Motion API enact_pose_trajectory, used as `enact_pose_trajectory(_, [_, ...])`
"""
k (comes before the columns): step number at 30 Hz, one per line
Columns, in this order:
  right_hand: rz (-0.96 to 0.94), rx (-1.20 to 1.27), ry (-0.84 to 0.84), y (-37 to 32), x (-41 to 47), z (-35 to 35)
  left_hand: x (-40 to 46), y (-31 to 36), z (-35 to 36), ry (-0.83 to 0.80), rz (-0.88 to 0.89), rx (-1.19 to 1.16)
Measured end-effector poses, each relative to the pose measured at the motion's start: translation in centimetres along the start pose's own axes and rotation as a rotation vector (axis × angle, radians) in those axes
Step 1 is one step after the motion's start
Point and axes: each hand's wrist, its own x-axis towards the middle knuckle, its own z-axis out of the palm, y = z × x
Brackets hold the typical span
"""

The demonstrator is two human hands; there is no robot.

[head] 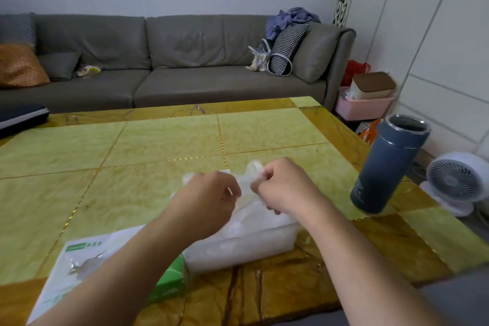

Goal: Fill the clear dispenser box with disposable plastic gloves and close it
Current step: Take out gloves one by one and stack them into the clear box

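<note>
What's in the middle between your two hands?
A bunch of clear plastic gloves, pinched by the left hand and right hand above the open clear box, in the head view.

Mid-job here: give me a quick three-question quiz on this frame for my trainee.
1. True or false: the clear dispenser box is already closed.
2. What do the left hand and right hand pinch between them?
3. The blue flask stands on which side of the box: A right, B left?

Key: 1 false, it is open on top. 2 the plastic gloves. 3 A.
</note>
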Motion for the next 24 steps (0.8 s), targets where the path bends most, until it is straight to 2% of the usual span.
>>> enact_pose_trajectory(3, [0.103,0.388,-0.107,-0.5,-0.2,-0.8,-0.1,0.0,-0.6,0.147,0.063,-0.031])
enact_pose_trajectory(7, [0.207,0.809,-0.349,-0.5,-0.1,-1.4,0.1,0.0,-1.7,0.182,0.07,-0.098])
enact_pose_trajectory(10, [0.155,0.968,-0.447,-0.2,-0.1,-1.9,0.3,0.3,-2.8,0.152,0.071,-0.244])
enact_pose_trajectory(12, [0.135,0.983,-0.474,-0.1,-0.1,-2.1,0.4,0.5,-3.2,0.095,0.083,-0.267])
enact_pose_trajectory(16, [0.187,0.786,-0.406,-0.3,-0.4,-1.9,0.5,0.8,-2.3,-0.135,0.056,-0.112])
enact_pose_trajectory(19, [0.189,0.433,-0.283,-0.7,-0.7,-1.5,0.5,0.6,-0.5,-0.254,0.047,0.018])
enact_pose_trajectory(24, [0.048,-0.203,-0.113,0.2,0.3,-0.4,0.6,0.2,1.8,-0.37,0.007,0.069])
